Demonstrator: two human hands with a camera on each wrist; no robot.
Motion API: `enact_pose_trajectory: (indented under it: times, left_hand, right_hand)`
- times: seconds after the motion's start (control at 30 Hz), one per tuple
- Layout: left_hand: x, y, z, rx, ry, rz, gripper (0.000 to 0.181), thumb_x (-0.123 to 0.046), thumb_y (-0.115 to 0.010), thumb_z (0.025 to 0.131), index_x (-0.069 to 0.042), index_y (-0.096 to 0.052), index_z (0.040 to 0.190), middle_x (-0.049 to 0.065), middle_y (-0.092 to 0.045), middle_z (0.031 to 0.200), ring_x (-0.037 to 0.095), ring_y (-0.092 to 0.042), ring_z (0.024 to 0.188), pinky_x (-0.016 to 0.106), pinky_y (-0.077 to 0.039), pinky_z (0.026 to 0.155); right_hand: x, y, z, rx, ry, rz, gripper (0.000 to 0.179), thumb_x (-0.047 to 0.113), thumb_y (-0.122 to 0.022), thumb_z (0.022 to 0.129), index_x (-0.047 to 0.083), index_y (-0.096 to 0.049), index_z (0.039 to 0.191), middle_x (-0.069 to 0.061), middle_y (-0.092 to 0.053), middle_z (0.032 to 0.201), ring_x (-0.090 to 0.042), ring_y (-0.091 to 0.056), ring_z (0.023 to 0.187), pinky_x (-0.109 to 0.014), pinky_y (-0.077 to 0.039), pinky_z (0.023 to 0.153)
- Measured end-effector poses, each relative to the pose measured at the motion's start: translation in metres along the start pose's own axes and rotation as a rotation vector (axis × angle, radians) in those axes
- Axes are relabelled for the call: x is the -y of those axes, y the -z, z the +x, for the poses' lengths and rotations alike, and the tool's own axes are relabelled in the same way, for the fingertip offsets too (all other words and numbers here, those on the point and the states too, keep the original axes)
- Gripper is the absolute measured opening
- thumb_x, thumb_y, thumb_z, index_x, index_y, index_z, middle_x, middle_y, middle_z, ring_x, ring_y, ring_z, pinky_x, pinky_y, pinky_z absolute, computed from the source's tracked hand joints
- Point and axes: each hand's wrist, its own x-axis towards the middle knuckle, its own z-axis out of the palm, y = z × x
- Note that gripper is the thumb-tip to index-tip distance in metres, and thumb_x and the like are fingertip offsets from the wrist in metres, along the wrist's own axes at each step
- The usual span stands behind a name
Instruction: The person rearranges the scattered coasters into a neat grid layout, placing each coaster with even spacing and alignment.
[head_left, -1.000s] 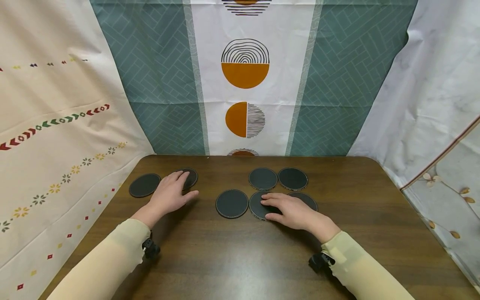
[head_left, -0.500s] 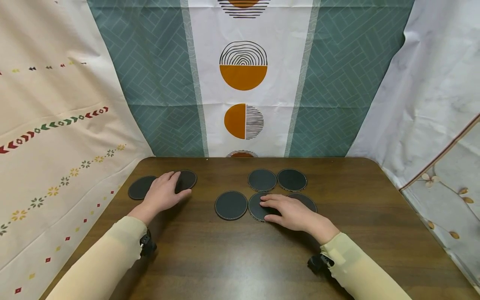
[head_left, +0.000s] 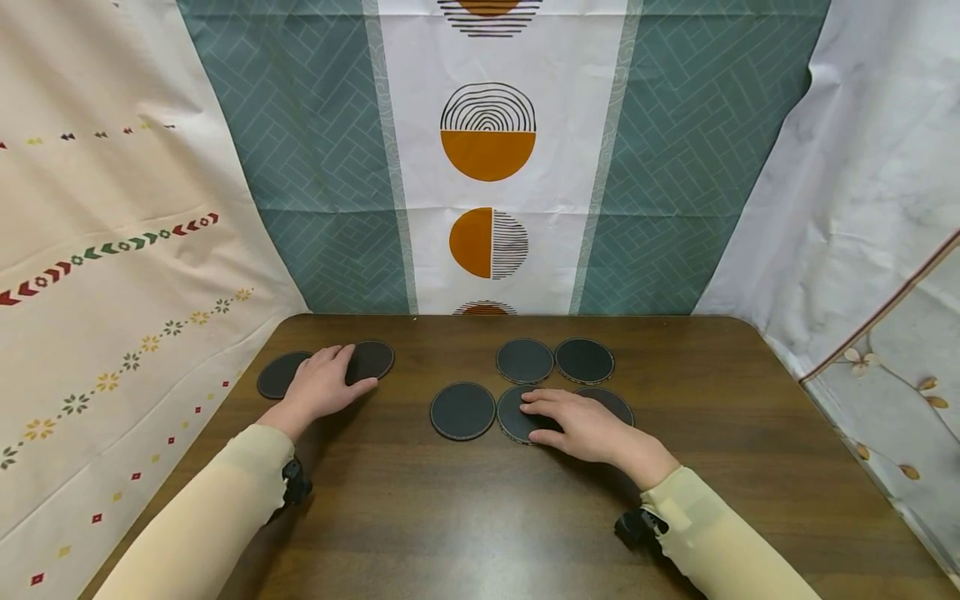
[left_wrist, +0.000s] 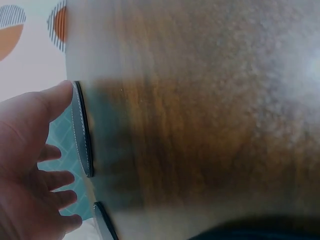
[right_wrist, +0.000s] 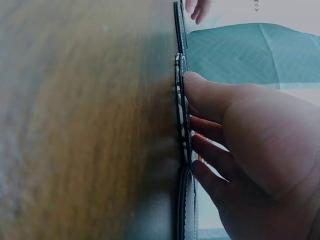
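Round black coasters with stitched rims lie flat on the brown table. At the left, my left hand (head_left: 321,385) hovers between an outer coaster (head_left: 276,377) and an inner coaster (head_left: 374,360), partly covering both. Its fingers are loosely spread and hold nothing; the left wrist view shows the fingertips apart from the tabletop. My right hand (head_left: 581,425) has its fingertips and thumb on or just over a coaster (head_left: 512,423) in the front row. In the right wrist view the thumb tip meets the top of that thicker-edged coaster (right_wrist: 181,110). The hand hides part of a coaster (head_left: 611,402) beside it.
A separate coaster (head_left: 462,411) lies just left of the one under my right hand. Behind stand two more, a greyer coaster (head_left: 525,361) and a darker coaster (head_left: 584,361), side by side. A patterned curtain (head_left: 487,167) hangs behind the table's far edge.
My left hand has shifted left, off the inner coaster and further over the outer one. The right hand and the coasters stay in place; the head view has tilted slightly.
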Motion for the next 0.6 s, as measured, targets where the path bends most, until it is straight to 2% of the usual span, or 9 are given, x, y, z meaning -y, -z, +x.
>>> enact_pose_trajectory:
  times: [0.33, 0.6]
  left_hand:
    - [0.0061, -0.005, 0.0062, 0.031, 0.019, -0.01, 0.093, -0.057, -0.068, 0.105, 0.012, -0.041, 0.162, 0.041, -0.043, 0.161, 0.062, -0.039, 0.149, 0.078, -0.03, 0.12]
    - [0.0057, -0.0029, 0.0062, 0.05, 0.034, -0.013, 0.093, -0.057, -0.067, 0.106, 0.012, -0.041, 0.163, 0.042, -0.044, 0.16, 0.062, -0.041, 0.148, 0.078, -0.031, 0.12]
  right_hand:
    - [-0.0007, -0.001, -0.0002, -0.008, 0.002, 0.004, 0.05, 0.037, -0.072, 0.11, 0.012, -0.068, 0.153, -0.006, -0.055, 0.165, -0.032, -0.051, 0.153, -0.058, -0.048, 0.118]
    - [-0.0018, -0.0014, -0.0003, -0.009, 0.003, 0.007, 0.051, 0.038, -0.072, 0.11, 0.013, -0.067, 0.154, -0.005, -0.055, 0.165, -0.032, -0.051, 0.153, -0.058, -0.047, 0.118]
